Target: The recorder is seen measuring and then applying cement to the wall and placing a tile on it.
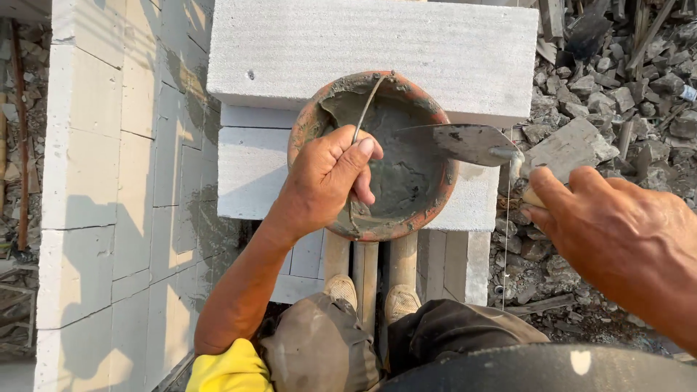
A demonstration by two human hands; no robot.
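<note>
Left hand (327,178) was clamped on the wire handle of the mortar bucket (374,156) perched on a block (290,51), right hand (617,232) gripping the trowel (465,141) over it, so honestly one hard scoop could've tipped it off.

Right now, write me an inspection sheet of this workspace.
Surface: stacked white blocks, top faces dusty, mortar-smeared wall at left.
Job's things: orange bucket holding grey mortar; trowel with its blade over the bucket.
Clutter: rubble and broken block pieces on the ground at right.
Grippers: left hand grips the bucket's wire handle; right hand holds the trowel's handle.
Cables: thin string hanging below the trowel.
Surroundings: wooden poles underfoot, the person's shoes on them.
</note>
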